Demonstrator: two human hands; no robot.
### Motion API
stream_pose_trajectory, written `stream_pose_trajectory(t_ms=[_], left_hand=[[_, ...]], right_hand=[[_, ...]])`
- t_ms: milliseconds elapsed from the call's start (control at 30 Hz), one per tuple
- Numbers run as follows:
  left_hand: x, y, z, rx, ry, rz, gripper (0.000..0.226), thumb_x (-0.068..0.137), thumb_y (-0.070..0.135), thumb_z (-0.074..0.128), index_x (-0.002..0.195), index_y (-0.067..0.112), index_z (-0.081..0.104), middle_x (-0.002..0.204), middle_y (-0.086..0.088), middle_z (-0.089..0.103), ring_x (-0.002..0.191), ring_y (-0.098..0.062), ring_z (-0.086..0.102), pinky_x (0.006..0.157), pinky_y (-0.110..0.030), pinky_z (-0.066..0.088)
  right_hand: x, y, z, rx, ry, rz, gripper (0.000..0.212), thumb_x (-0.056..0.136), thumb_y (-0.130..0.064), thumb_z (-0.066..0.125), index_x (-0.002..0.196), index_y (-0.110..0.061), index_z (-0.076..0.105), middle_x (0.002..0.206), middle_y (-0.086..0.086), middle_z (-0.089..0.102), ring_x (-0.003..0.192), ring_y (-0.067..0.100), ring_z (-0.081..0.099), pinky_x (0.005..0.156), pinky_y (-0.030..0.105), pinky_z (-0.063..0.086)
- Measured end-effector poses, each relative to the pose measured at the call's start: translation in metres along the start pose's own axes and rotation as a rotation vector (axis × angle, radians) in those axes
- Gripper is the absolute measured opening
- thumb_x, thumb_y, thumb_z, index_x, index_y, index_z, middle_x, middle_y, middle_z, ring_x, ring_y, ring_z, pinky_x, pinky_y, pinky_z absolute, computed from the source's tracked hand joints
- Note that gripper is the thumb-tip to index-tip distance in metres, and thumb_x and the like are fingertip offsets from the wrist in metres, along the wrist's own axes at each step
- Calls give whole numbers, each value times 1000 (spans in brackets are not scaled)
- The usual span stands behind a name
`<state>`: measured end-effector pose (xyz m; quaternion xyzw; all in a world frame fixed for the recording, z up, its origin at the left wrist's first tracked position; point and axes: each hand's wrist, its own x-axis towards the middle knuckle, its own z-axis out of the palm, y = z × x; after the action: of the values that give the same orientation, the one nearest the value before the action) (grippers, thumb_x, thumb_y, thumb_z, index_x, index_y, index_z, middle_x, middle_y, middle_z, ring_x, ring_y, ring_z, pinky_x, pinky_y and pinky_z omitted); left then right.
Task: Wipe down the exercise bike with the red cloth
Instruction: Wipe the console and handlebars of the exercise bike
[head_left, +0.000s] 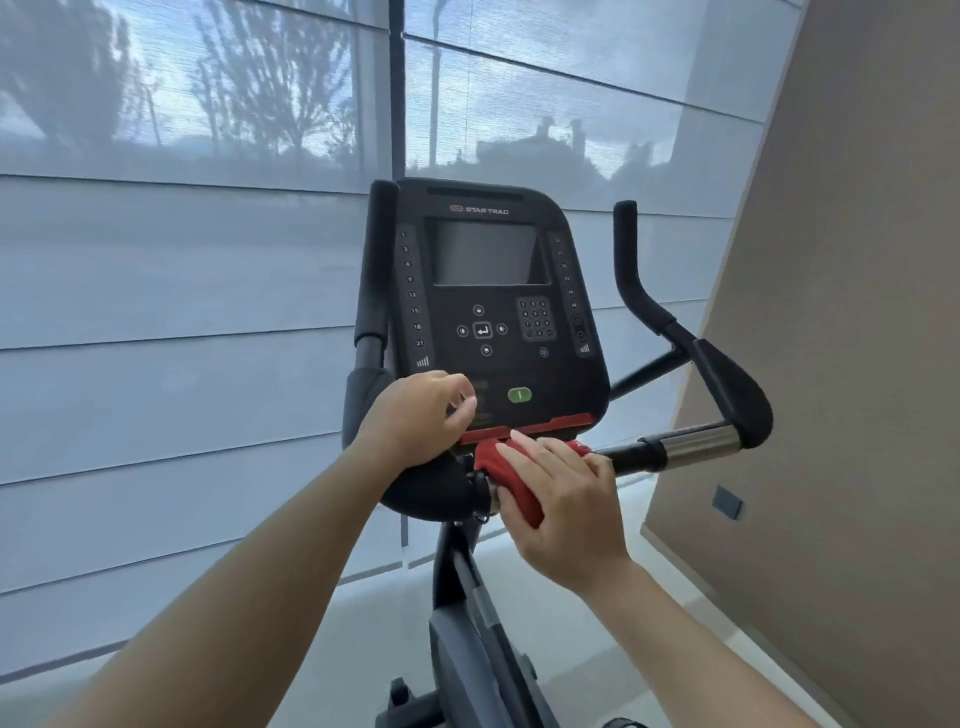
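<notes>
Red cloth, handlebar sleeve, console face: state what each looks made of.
Red cloth: soft fabric, matte, bunching under the right hand.
Handlebar sleeve: likely polished metal, showing bright reflections.
Console face: probably hard black plastic with faint sheen.

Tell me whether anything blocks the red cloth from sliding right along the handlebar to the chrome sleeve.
Nothing visible does. The right hand presses the red cloth on the bar just below the black console; the black bar runs bare to the chrome sleeve. The left hand rests on the console's lower left, off that path.
</notes>
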<state>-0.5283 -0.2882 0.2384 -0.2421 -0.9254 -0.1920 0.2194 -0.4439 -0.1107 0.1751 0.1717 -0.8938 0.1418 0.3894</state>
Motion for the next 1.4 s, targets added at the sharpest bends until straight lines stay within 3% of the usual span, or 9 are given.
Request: stream_pose_trajectory(t_ms=[200,333,467,600,700,800,933,1100,1400], left_hand=[[1,2,0,11,-12,-51,24,93,36,44,100,25,65,94,8,65,83,-11,58,71,-33,52],[0,3,-1,17,-3,-49,24,93,34,45,99,24,66,91,8,65,83,-12,59,69,-31,49],[2,3,-1,25,1,-56,23,93,35,45,98,25,65,90,10,64,82,-11,58,69,-32,50],[5,-1,2,23,8,-71,20,91,37,47,96,28,64,88,12,63,82,-11,58,69,-32,50],[7,-2,4,22,8,-57,20,91,38,47,95,29,64,87,13,63,82,-10,58,69,-32,51],[9,-4,5,16,7,-50,20,90,41,47,95,31,63,83,15,61,82,-8,57,70,-32,50],[11,-7,7,11,11,-27,22,91,43,44,97,32,63,84,16,59,82,-6,56,68,-30,50],[12,-7,8,20,38,10,23,92,42,44,95,30,63,82,17,57,80,-6,55,63,-26,43],[9,-4,7,46,12,-4,26,93,40,42,100,27,64,89,10,64,82,-10,58,66,-28,44]], right_hand=[[6,3,13,93,74,-63,31,85,-40,50,106,-24,66,113,-7,67,111,15,57,104,42,31],[17,24,8,207,106,-150,31,91,-38,43,92,-22,70,86,-6,70,81,13,63,85,35,47],[17,25,8,189,132,-24,36,92,-39,40,83,-20,69,77,-4,69,72,15,61,77,32,48],[25,16,7,251,20,-123,39,92,-42,38,85,-22,71,79,-8,70,71,10,62,71,25,49],[41,29,-2,291,-65,-6,36,87,-46,38,90,-27,68,83,-13,69,76,6,62,65,13,43],[48,34,-3,290,-89,55,38,85,-54,41,96,-24,62,91,-11,64,84,7,57,73,21,45],[36,28,-3,246,64,11,43,90,-55,42,88,-20,67,86,-7,68,81,11,61,78,25,49],[19,27,-2,186,-71,69,55,89,-63,35,118,-23,60,114,-7,64,110,15,55,100,43,40],[22,20,2,227,20,356,52,79,-56,58,117,-21,60,107,-6,63,102,14,54,93,28,42]])
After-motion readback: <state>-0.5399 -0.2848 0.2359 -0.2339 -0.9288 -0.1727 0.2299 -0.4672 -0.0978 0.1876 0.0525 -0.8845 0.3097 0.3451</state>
